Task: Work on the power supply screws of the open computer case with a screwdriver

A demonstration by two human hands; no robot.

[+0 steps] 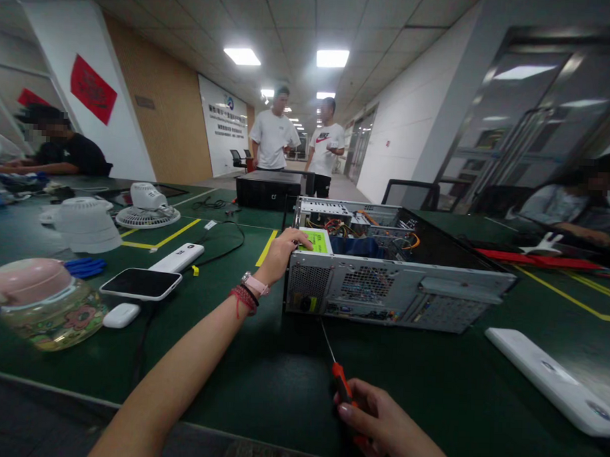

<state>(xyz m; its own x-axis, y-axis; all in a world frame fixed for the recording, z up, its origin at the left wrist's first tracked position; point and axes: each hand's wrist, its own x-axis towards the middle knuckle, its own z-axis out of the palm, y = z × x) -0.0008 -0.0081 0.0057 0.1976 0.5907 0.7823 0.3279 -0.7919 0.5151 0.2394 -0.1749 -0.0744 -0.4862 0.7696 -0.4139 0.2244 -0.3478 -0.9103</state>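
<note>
L hand point(283, 253): at case's near L corner, fingers bent over the edge, fingertips on the PSU label; can't tell if it grips or only presses.
R hand point(373, 417): closed round the screwdriver point(343, 383), red/blk handle, near side of tbl; shaft slants up & L to case's near btm edge, tip contact can't tell.
PC case point(363, 290): mid-tbl, on its side, open side up, rear panel facing near w/ vent holes & ports; wires inside.
PSU point(322, 241): case's near L corner, yellow-green label on top, print too small to read.
Near room: green tbl point(220, 359) shows btwn case & near edge, both forearms reaching in over it.
R room: strip of tbl btwn case & R white bar point(550, 380), which lies slantwise.
L room: gap btwn case & phone point(141, 283); yellow tape point(267, 247) just beside case, blk cable farther L.
Far L items: fan point(148, 206), lying w/ grille down; pink-lid bottle point(52, 303) nearer, flower pattern.
By phone: small white case point(122, 315) near side, L white bar point(181, 256) far side.
Beyond case: blk box point(268, 189), small light logo.
Writing: "NIKE" + red swoosh on a standing person's shirt point(326, 149); wall sign point(221, 129) text too blurred.
</note>
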